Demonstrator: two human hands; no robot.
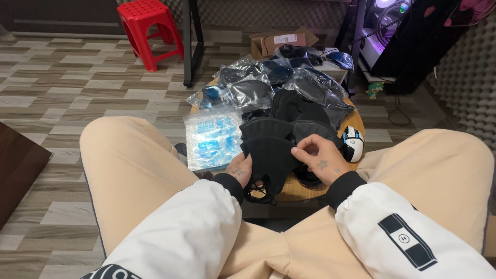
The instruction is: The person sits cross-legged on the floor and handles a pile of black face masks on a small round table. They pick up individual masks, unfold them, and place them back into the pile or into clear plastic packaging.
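Black face mask between both hands

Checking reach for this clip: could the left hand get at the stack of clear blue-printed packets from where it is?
Probably yes. The left hand sits right beside the clear packets on the round table, with nothing between them, but it is busy holding the black mask with the right hand.

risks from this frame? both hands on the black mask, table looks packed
1. The small round table is crowded; the black mask held by the left hand and right hand sits by the near edge, so it could drop if released.
2. The stack of clear bags overhangs the left rim and may slide.
3. The white device sits near the right rim and could be knocked.
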